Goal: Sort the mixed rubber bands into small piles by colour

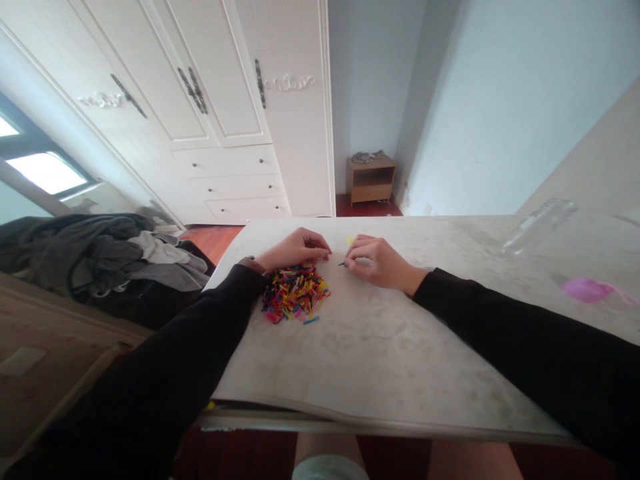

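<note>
A heap of small, many-coloured pieces that look like rubber bands (295, 293) lies on the pale tabletop (380, 360). My left hand (299, 249) is at the far edge of this heap, its thumb and fingers closed in a pinch. Something reddish shows at those fingertips, too small to make out. To the right, my right hand (375, 260) is closed too, pinching a thin dark blue band (342, 265) just above or on the table. A small yellow piece (351, 240) lies just beyond the right fingers. The two hands are a short gap apart.
At the right lie a clear plastic bottle (540, 227) and a pink balloon-like thing (587, 289). Dark and grey clothes (125, 257) are piled left of the table. White wardrobes (215, 87) and a small wooden cabinet (371, 180) stand beyond it.
</note>
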`<action>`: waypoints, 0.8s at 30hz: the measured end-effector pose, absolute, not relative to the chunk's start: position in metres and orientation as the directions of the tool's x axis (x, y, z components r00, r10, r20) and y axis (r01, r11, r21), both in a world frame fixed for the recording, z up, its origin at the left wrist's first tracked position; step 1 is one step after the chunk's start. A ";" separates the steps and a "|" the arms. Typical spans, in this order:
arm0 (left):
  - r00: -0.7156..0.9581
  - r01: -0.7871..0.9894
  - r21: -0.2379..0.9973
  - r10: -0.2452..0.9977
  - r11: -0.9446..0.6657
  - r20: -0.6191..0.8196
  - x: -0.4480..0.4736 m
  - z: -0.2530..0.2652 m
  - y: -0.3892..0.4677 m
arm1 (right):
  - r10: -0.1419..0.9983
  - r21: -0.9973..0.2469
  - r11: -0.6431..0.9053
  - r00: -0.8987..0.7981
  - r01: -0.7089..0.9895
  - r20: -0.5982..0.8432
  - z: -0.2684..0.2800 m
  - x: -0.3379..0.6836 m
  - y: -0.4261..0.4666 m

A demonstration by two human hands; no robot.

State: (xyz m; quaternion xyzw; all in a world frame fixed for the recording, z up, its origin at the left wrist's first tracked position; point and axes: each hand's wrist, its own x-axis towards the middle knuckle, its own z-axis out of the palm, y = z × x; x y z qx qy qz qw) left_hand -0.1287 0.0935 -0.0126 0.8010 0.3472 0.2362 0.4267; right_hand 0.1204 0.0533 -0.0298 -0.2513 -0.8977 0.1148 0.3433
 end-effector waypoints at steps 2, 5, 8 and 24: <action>0.647 0.358 0.845 0.758 -0.398 0.083 -0.129 -0.013 0.094 | 0.578 -0.383 0.816 -0.584 0.433 0.570 -0.032 0.123 0.057; 0.646 0.361 0.841 0.759 -0.403 0.086 -0.128 -0.012 0.094 | 0.620 -0.390 0.783 -0.559 0.484 0.550 -0.034 0.125 0.062; 0.646 0.362 0.840 0.758 -0.404 0.086 -0.128 -0.012 0.094 | 0.624 -0.392 0.781 -0.583 0.487 0.519 -0.033 0.126 0.062; 0.657 0.335 0.850 0.747 -0.406 0.098 -0.129 -0.014 0.095 | 0.498 -0.329 0.867 -0.656 0.374 0.567 -0.026 0.121 0.050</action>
